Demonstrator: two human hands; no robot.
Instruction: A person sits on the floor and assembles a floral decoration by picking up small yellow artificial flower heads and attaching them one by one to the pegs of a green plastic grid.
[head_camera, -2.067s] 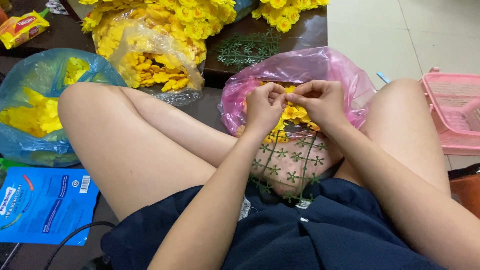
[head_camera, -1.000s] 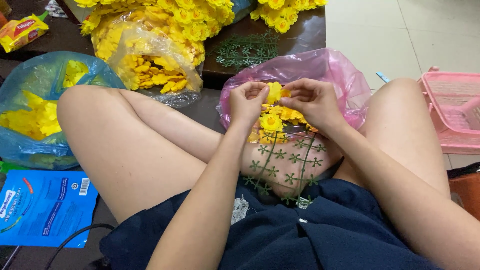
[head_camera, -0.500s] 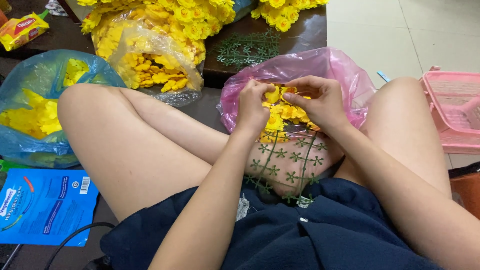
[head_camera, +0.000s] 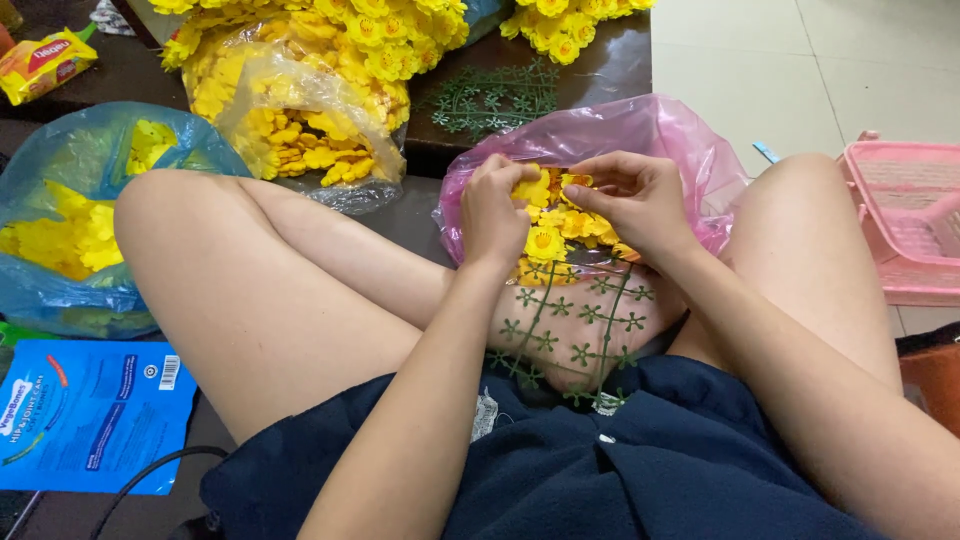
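1. Pink bag (head_camera: 660, 130): thin, glossy, translucent plastic film.
2. Yellow flowers (head_camera: 545, 243): matt, cloth-like petals.
3. Green grid (head_camera: 575, 335): moulded plastic.
4. Pink basket (head_camera: 905, 225): rigid slotted plastic.
5. Shorts (head_camera: 620, 470): matt navy cloth.

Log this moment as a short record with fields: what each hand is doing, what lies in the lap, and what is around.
left hand: fingers pinched on a yellow flower
right hand: fingertips meet the same flower
lap: green plastic grid with yellow flowers fitted along its top rows
behind hands: pink plastic bag, open
left side: blue bag of yellow petals, clear bag of flowers
right side: pink basket
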